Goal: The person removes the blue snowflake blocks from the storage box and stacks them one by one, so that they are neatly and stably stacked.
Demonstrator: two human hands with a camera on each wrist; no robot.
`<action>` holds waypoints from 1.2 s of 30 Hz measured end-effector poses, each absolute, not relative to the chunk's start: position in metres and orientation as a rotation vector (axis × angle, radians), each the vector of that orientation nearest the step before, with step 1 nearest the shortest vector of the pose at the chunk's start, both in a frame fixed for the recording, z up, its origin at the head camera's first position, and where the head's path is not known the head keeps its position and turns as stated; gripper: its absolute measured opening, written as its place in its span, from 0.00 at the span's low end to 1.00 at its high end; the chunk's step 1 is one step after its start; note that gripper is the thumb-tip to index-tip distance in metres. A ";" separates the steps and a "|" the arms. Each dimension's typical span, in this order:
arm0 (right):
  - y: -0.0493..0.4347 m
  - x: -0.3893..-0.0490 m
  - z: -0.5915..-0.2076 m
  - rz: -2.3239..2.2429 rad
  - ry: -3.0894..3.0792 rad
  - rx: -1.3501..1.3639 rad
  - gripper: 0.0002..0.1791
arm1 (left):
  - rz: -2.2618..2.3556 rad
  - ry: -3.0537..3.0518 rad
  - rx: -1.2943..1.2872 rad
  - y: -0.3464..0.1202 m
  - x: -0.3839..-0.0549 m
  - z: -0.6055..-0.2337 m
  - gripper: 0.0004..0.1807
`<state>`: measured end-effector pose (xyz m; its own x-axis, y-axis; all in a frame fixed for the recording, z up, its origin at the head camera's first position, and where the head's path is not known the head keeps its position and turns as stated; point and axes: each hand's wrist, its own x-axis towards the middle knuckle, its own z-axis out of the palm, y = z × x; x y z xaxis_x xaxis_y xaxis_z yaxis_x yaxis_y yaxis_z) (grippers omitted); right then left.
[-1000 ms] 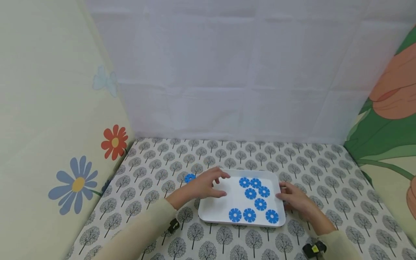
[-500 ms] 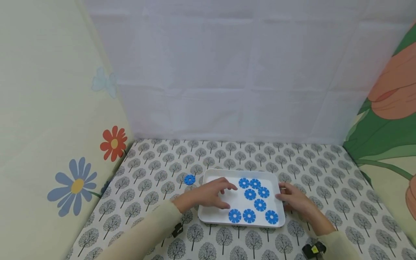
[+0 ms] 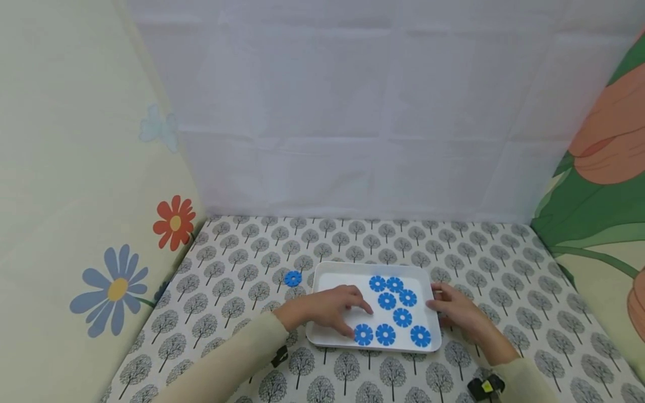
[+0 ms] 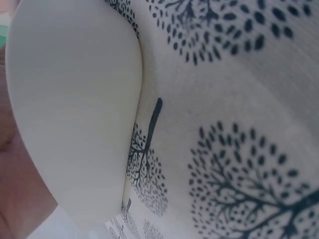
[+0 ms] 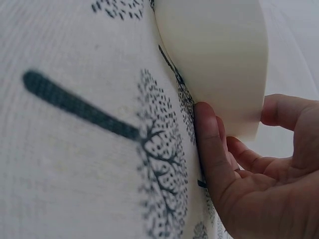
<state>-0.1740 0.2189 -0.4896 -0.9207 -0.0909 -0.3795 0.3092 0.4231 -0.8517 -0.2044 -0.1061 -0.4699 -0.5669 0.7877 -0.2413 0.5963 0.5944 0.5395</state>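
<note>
A shallow white tray (image 3: pixel 327 274) lies on the tree-print cloth and holds several flat blue notched discs (image 3: pixel 387 301), each with a round hole. Over the tray's left part is my left hand (image 3: pixel 330 308), thumb and index finger spread apart with nothing between them. The thumb tip is right at the edge of the front-left disc (image 3: pixel 363 334). In the left wrist view the tray's outer wall (image 4: pixel 79 109) hides most of this hand. At the tray's right end, my right hand (image 3: pixel 459 310) grips the wall, thumb at the rim and fingers (image 5: pixel 212 134) low along the outside.
One more blue disc (image 3: pixel 293 278) lies on the cloth (image 3: pixel 242 302), left of the tray. A white curtain (image 3: pixel 353 112) hangs behind the table, and flower-printed panels (image 3: pixel 118 288) stand at both sides.
My left hand has moved forward-right, then down toward the tray's near side, uncovering the disc on the cloth. The right hand keeps its hold on the tray. The discs have not shifted.
</note>
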 end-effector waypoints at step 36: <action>0.219 -0.177 -0.492 -1.453 2.316 0.226 0.33 | 0.450 2.383 1.260 -0.099 -0.201 -0.477 0.20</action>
